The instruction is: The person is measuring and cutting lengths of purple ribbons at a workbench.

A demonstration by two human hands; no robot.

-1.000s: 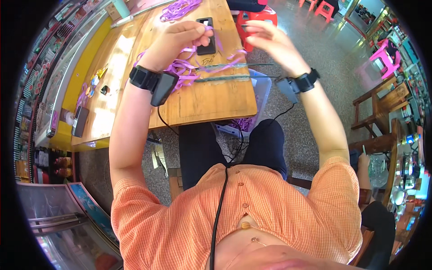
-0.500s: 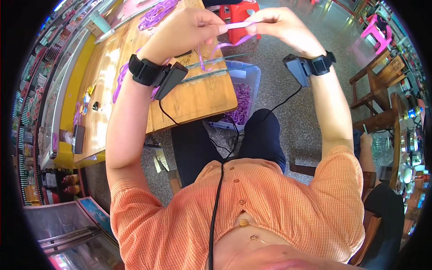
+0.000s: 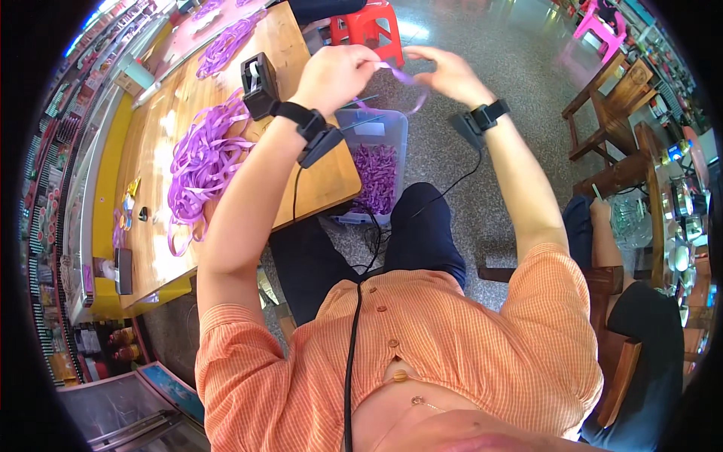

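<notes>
Purple ribbon (image 3: pixel 410 81) between both hands, ends hidden by fingers (image 3: pixel 369 56)

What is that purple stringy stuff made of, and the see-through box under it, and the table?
The purple strip between the left hand and right hand looks like thin, slightly shiny ribbon, plastic or fabric; it curls limply. The box seems clear plastic: purple pieces show through its walls. The table looks like varnished wood, with grain and glare.
</notes>
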